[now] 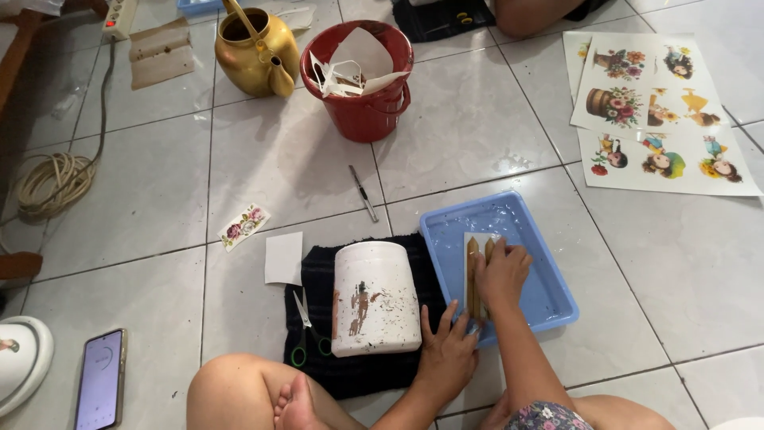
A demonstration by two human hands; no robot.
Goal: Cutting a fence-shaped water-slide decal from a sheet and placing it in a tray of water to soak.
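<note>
Both hands work at the blue tray (557, 306): the right hand (501, 271) presses flat, fingers spread, on a soaked paper cutout (475, 275) lying in the water, gripping nothing. The left hand (450, 350) rests open on the tray's near rim. Wet paper like this looks limp, slippery and easily torn, best lifted by an edge.

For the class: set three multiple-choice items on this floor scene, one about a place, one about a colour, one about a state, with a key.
1. Where do the scissors lie?
A. on the dark cloth
B. in the bucket
C. on the phone

2. What colour is the bucket?
A. blue
B. red
C. white

3. How does the white jar stand?
A. upright
C. hanging
B. on its side

Key: 1 A, they rest on the cloth beside the jar. 2 B, its wall is red. 3 B, it lies lengthwise on the cloth, by the left hand; the right hand is in the blue tray.
</note>
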